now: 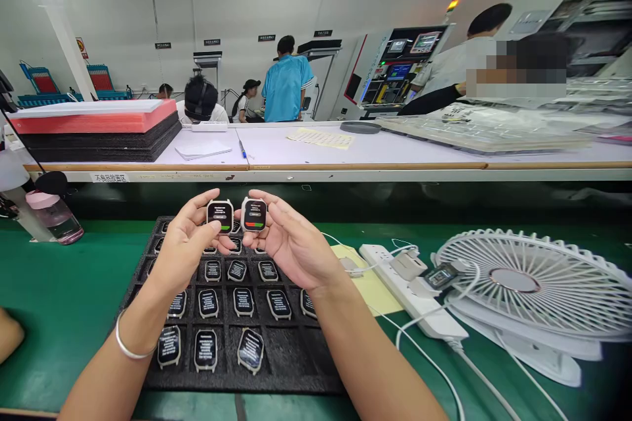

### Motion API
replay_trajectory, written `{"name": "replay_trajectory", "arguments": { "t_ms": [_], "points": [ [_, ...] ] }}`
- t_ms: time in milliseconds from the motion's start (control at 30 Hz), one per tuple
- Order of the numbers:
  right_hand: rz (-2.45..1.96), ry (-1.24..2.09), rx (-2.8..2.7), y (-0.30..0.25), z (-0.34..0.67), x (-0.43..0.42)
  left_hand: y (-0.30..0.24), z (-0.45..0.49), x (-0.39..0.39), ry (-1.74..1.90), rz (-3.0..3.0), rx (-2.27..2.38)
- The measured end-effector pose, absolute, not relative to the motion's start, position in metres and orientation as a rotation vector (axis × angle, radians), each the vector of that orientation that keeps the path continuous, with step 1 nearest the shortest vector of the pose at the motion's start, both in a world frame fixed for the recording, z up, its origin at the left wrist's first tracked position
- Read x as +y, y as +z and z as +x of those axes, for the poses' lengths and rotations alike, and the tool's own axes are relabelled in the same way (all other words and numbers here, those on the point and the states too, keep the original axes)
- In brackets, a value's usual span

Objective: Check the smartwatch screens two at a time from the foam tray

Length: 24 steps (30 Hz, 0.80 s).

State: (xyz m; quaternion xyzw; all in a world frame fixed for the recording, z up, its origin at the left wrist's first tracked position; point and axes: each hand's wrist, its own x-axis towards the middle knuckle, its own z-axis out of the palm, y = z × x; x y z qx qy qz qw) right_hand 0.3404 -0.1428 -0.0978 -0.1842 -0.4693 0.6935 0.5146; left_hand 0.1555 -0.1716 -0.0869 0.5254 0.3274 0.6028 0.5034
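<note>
Above the far part of a black foam tray point(281, 378), my left hand point(190, 237) is closed on a smartwatch point(220, 212) without a strap, thumb at its lower edge. Its lit screen shows white text and a green bar. Beside it, a second strapless smartwatch point(255, 214) is gripped in my right hand point(296, 243); red and orange show low on its screen. The two watch cases are held upright, side by side, screens towards me. In the tray's compartments lie several more watches point(243, 301) with text on their screens; my forearms hide some of them.
A white power strip point(419, 296) with cables and a white fan point(518, 283) stand at the right. A pink-lidded bottle point(56, 217) is at the left. Behind runs a raised shelf point(276, 152) bearing foam sheets point(99, 135) and papers. Other people are beyond it.
</note>
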Motion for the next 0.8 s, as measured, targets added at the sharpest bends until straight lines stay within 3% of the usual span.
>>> {"name": "replay_trajectory", "arguments": {
  "t_ms": [400,800],
  "points": [
    [-0.460,1.716,-1.236,-0.098,0.342,-0.144,-0.081,0.145,-0.176,1.298,1.296,0.845],
    [-0.478,1.674,-1.213,-0.099,0.340,-0.142,-0.084,0.148,-0.171,1.369,1.360,0.874]
  ]
}}
